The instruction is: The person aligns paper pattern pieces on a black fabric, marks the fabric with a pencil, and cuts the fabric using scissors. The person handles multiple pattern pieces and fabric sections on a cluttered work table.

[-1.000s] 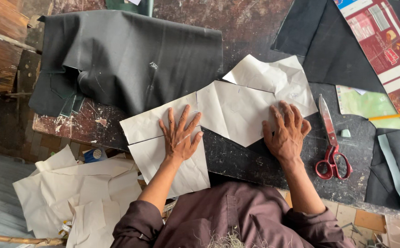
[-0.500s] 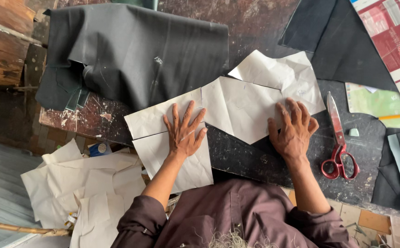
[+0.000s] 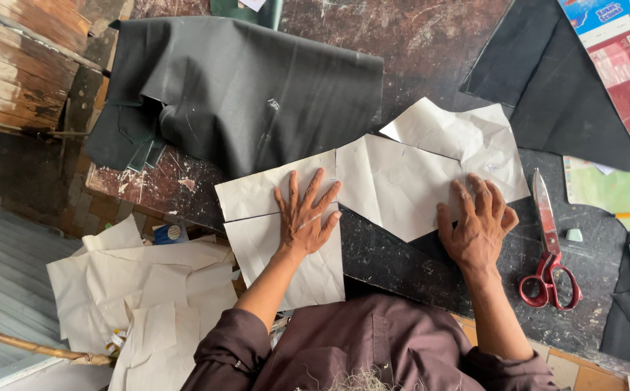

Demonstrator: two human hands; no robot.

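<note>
A cream paper pattern piece lies flat on black fabric spread over the worn wooden table. My left hand presses flat, fingers spread, on the pattern's left part. My right hand rests palm down on the pattern's right lower edge, fingers slightly bent. Neither hand grips anything. A second crumpled paper piece overlaps the pattern at upper right.
Red-handled scissors lie just right of my right hand. A folded dark grey cloth sits at the table's back left. More black fabric and printed sheets lie at right. Paper pieces pile on the floor at left.
The view has shifted slightly. Both hands stay flat on the paper pattern in nearly the same places.
</note>
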